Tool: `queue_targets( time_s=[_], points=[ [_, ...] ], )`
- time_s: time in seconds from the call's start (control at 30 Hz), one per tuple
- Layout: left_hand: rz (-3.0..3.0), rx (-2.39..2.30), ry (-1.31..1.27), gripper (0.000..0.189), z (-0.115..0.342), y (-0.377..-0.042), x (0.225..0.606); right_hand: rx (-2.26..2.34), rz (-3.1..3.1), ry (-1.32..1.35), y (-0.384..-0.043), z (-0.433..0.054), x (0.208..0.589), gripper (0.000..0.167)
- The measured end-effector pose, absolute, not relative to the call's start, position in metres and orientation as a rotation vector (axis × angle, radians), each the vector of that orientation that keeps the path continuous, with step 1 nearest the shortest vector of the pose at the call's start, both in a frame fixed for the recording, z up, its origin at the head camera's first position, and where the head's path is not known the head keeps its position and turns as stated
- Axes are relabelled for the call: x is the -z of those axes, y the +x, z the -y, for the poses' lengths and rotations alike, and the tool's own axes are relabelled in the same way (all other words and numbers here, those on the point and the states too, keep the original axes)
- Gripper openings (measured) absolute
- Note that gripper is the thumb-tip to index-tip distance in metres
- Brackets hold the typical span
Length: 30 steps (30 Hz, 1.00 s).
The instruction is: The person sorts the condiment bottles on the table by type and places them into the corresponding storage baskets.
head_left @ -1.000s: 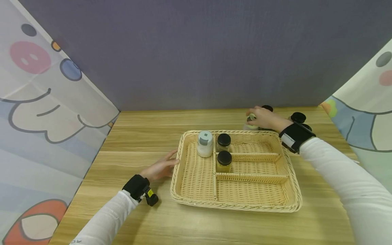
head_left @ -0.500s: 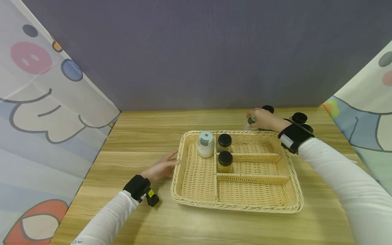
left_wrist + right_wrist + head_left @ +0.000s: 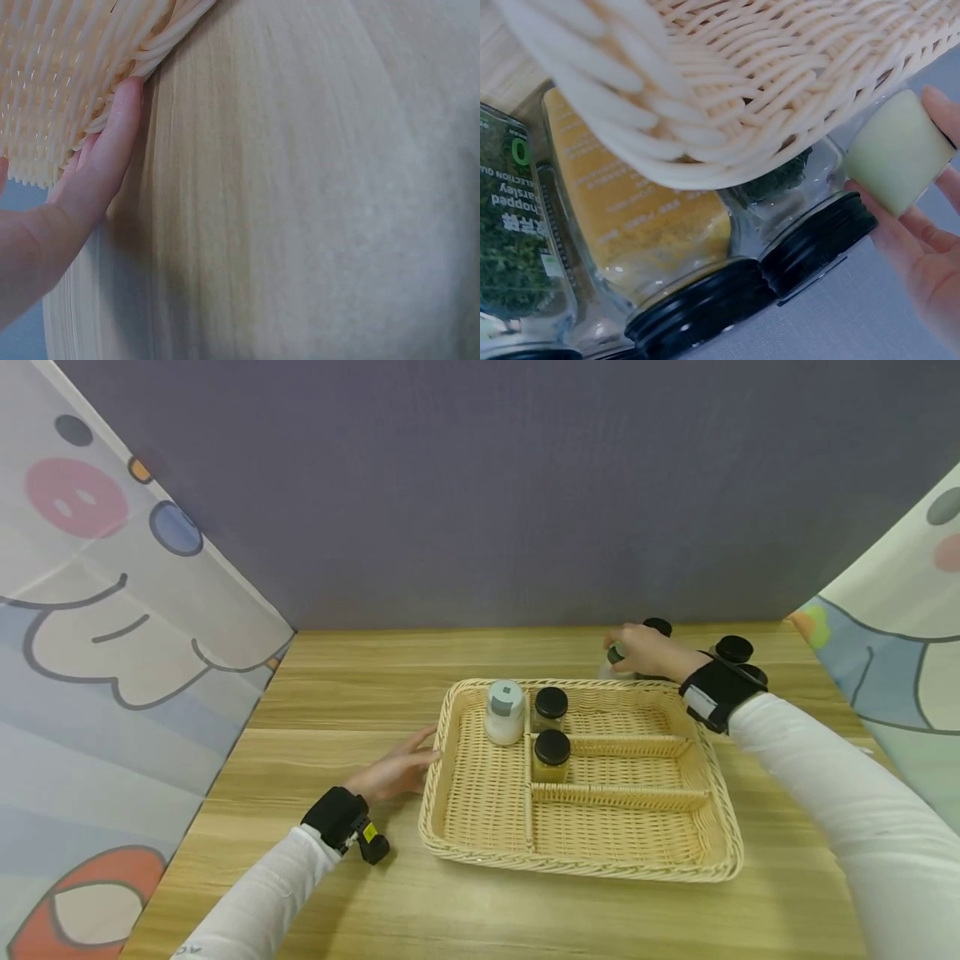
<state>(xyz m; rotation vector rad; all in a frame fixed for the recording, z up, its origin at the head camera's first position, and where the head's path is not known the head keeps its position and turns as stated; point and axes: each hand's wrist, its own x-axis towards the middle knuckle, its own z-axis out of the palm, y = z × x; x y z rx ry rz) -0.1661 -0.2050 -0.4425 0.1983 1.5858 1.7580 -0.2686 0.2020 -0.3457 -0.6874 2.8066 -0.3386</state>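
Observation:
My right hand (image 3: pixel 648 652) reaches over the far edge of the wicker basket (image 3: pixel 577 863). Its thumb and fingers pinch the pale green cap (image 3: pixel 900 154) of a seasoning jar (image 3: pixel 611 672) behind the basket; most of that jar is hidden. My left hand (image 3: pixel 393 774) touches the basket's left side, with its fingers (image 3: pixel 120 124) stretched along the outside of the wall. Inside the basket, a white-filled shaker (image 3: pixel 504 714) stands in the left compartment. A black-lidded jar (image 3: pixel 551 706) is in the upper right compartment, and a yellow-filled jar (image 3: pixel 551 760) in the middle one.
Behind the basket, beside my right hand, stand several black-lidded jars, including one with yellow contents (image 3: pixel 645 217) and one of chopped parsley (image 3: pixel 517 225). A grey partition (image 3: pixel 480 510) borders the wooden table (image 3: pixel 337 693) at the back. Printed curtains (image 3: pixel 112 652) hang at both sides.
The pale green cap tilts slightly in my right fingers, while that hand stays almost in place. My left hand and the basket have hardly moved.

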Motion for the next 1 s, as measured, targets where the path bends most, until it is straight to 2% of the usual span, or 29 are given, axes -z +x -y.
queue_targets(
  time_s=[1.0],
  points=[
    [-1.585, -1.758, 0.191, 0.061, 0.206, -0.166, 0.442, 0.287, -2.816, -0.750, -0.276, -0.196, 0.313, 0.040]
  ],
)
